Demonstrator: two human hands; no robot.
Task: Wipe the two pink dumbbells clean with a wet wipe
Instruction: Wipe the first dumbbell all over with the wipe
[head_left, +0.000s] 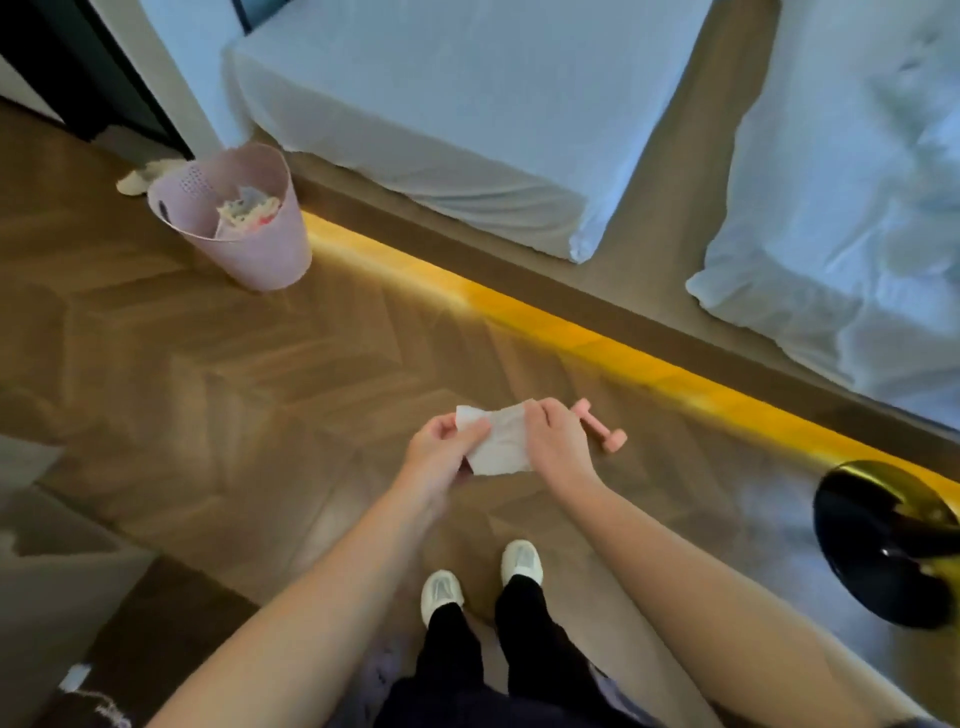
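I have the wet wipe (501, 441) pinched at its edges between my left hand (441, 449) and right hand (558, 444), opened out flat. One pink dumbbell (602, 428) lies on the floor (311, 364) just right of my right hand; the other I cannot see. Wiping hasn't begun, I judge. Next I should reach down for that dumbbell.

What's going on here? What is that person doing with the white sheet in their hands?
A person stands on the wooden floor, holding a white wet wipe stretched between both hands: the left hand pinches one edge, the right hand the other. Nothing is being wiped yet. One pink dumbbell lies on the floor just beyond the right hand, untouched; a second one isn't in view. A pink bin with rubbish in it stands off to the left.
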